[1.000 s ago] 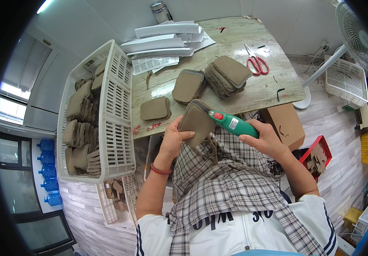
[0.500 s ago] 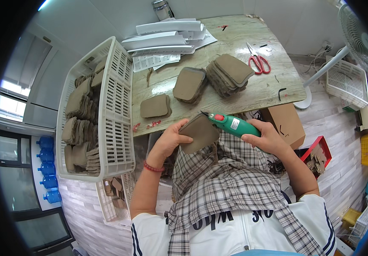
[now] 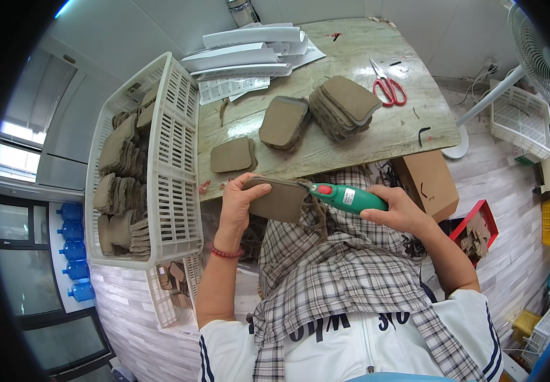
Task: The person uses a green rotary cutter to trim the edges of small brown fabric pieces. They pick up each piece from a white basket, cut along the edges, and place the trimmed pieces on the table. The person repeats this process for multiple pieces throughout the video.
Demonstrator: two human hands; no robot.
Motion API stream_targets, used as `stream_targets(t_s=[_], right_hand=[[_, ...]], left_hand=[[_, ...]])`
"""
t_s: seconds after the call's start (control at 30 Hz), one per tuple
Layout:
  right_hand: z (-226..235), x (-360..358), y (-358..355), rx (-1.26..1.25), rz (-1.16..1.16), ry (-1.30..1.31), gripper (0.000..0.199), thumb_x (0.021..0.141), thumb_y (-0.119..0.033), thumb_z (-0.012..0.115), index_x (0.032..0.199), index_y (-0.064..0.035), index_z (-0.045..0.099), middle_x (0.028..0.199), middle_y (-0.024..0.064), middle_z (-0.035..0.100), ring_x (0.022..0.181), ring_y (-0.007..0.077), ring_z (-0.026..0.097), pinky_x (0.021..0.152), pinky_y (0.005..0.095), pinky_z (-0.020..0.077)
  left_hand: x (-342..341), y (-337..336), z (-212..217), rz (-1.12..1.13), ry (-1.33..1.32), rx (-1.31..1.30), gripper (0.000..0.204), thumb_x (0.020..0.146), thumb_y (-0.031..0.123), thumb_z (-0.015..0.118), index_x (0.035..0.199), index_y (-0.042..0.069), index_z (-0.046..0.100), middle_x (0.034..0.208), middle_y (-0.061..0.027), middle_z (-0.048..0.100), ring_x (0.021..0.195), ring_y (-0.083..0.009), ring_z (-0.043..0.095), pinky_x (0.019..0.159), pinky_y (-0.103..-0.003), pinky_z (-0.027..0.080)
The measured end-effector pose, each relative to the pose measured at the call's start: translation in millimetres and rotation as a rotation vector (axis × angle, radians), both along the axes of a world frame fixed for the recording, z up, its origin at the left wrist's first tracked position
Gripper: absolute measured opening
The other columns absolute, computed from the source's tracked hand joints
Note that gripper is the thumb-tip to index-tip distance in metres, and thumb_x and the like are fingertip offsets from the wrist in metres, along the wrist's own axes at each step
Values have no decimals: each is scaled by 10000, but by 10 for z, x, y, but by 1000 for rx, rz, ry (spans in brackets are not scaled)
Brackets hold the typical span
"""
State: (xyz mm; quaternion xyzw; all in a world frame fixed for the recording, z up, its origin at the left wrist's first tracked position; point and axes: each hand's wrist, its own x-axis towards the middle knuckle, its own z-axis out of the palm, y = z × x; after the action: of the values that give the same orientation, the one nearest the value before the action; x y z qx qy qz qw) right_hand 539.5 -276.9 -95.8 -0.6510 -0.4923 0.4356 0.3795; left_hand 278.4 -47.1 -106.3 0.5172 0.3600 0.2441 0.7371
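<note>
My left hand (image 3: 243, 198) grips a brown-grey rounded fabric piece (image 3: 277, 202) by its left side, thumb on top. In my right hand (image 3: 400, 209) is a green handheld electric cutter (image 3: 349, 198) with a red button. Its dark tip touches or nearly touches the piece's upper right corner. A thin strip of the same material seems to hang below that corner, above my plaid apron (image 3: 345, 274). On the table just beyond lie a low stack (image 3: 233, 155), a medium stack (image 3: 284, 123) and a taller stack (image 3: 343, 108) of similar pieces.
A tall white plastic crate (image 3: 176, 159) full of such pieces stands left of the wooden table (image 3: 326, 162). Papers (image 3: 249, 60) lie at the table's back. Red-handled scissors (image 3: 389, 89) rest at the right. Beside my right arm are a cardboard box (image 3: 429, 184) and a red box (image 3: 478, 232) of scraps.
The fabric piece has been turned and shifted left in my left hand. The cutter's tip has moved from its top edge to its upper right corner, pointing more to the left.
</note>
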Motion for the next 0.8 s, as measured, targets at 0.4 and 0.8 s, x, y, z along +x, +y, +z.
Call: stream_targets(t_s=[0.4, 0.8], right_hand=[[18, -67, 62, 80, 55, -136, 464, 799, -335, 748, 1075, 16, 620, 805, 156, 649, 706, 229, 650, 654, 336, 510], [44, -140, 185, 81, 94, -124, 484, 801, -321, 745, 1109, 26, 610, 822, 136, 641, 725, 206, 625, 674, 326, 496]], left_hand=[[121, -104, 77, -129, 136, 86, 156, 750, -2, 749, 888, -11, 676, 799, -66, 697, 672, -101, 642, 620, -232, 520], [203, -124, 139, -364, 254, 49, 155, 725, -7, 755, 863, 4, 685, 784, -42, 689, 689, -88, 625, 645, -222, 499]])
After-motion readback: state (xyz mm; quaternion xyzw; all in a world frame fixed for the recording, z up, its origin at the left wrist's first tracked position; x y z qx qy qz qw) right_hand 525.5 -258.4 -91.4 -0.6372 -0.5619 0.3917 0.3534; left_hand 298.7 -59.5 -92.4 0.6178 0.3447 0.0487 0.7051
